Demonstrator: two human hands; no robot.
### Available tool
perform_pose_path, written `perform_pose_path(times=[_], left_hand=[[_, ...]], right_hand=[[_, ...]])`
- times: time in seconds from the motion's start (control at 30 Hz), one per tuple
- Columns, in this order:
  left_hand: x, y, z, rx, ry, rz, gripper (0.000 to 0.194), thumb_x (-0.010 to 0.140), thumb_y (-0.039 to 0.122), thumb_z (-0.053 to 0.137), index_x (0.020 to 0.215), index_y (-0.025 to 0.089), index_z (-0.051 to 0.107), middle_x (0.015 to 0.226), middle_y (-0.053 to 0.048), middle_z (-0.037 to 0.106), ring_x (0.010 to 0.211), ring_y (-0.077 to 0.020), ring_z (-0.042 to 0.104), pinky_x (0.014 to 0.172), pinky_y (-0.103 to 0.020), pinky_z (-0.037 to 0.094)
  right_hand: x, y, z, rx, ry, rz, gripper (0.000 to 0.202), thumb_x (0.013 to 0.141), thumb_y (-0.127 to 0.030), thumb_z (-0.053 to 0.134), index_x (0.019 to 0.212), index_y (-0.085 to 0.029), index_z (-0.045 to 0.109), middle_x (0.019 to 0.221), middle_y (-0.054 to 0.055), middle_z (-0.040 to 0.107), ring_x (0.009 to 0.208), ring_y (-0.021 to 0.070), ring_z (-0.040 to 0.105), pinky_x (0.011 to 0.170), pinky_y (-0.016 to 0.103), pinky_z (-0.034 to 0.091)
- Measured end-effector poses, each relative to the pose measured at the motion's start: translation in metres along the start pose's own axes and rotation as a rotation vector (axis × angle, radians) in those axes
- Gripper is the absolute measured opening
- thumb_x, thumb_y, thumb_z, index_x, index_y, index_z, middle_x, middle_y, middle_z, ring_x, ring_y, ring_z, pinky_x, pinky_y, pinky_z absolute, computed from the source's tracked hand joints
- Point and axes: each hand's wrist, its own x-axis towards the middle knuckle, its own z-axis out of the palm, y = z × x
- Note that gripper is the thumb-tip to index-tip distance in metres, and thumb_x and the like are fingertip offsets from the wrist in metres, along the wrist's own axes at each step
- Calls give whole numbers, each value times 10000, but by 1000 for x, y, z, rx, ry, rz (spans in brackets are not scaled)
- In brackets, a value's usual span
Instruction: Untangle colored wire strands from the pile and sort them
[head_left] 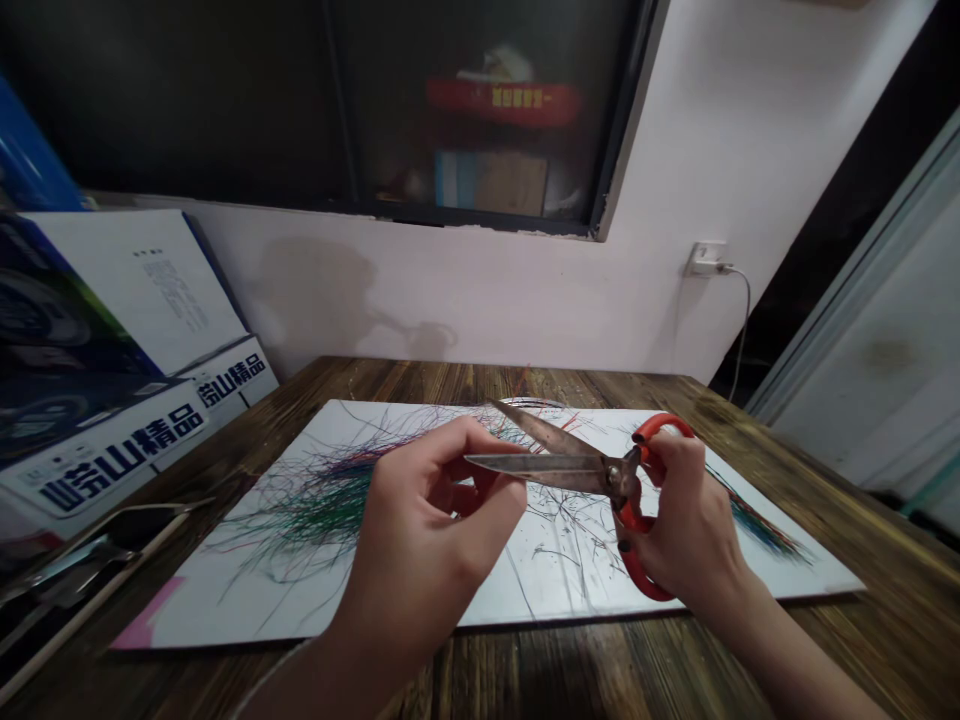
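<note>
My right hand (694,515) grips a pair of scissors (559,462) by its red handles. The worn grey blades stand apart and point left. Close to the blade tips, my left hand (442,510) has its thumb and fingers pinched together; anything between them is too small to make out. The lower blade passes in front of the left fingertips. Beneath both hands lies a white board (274,610). A tangled heap of thin coloured strands (322,505), green, blue and red, spreads over its left part. Short dark cut bits (562,515) are scattered across the middle.
A bundle of dark strands (772,525) lies at the board's right. The board rests on a brown wooden table (480,680). Printed boxes (142,440) and a dark tray-like object (82,580) stand at the left. Behind are a wall, a window and a plugged-in socket (707,260).
</note>
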Motion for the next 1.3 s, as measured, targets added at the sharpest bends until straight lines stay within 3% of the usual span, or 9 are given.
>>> perform_pose_path(times=[0.7, 0.93, 1.03, 1.17, 1.3], left_hand=[[-2, -1, 1, -29, -18, 75, 90, 752, 119, 588, 686, 171, 620, 623, 40, 558, 563, -69, 513, 492, -125, 441], [-3, -1, 2, -32, -8, 73, 71, 752, 138, 593, 693, 169, 618, 636, 26, 578, 559, -79, 519, 484, -145, 443], [-3, 1, 1, -36, -10, 39, 109, 766, 162, 604, 660, 173, 584, 611, 38, 550, 543, -67, 493, 470, -131, 419], [0, 0, 0, -92, -6, -21, 131, 819, 227, 574, 702, 180, 534, 629, 35, 557, 491, -54, 442, 424, -141, 362], [5, -1, 1, -207, -34, -113, 116, 829, 230, 572, 884, 203, 474, 653, 22, 624, 462, -69, 460, 428, -171, 368]], right_hand=[[-3, 0, 1, 7, -31, 58, 280, 715, -165, 402, 983, -197, 327, 661, 49, 569, 498, 205, 552, 413, 287, 402], [-9, 1, 5, 113, -66, 142, 294, 702, -175, 449, 971, -206, 336, 684, 25, 539, 517, 193, 541, 438, 294, 416], [-9, -3, 1, 333, -153, 266, 259, 708, -161, 474, 919, -227, 340, 710, 3, 494, 542, 157, 501, 458, 266, 415], [-2, -7, -16, 818, -347, 477, 103, 806, -191, 451, 839, -238, 366, 696, -18, 423, 542, 123, 424, 454, 229, 402], [7, -6, -35, 996, -636, 537, 145, 845, -193, 414, 706, -225, 388, 621, -18, 386, 541, 134, 393, 477, 258, 424]])
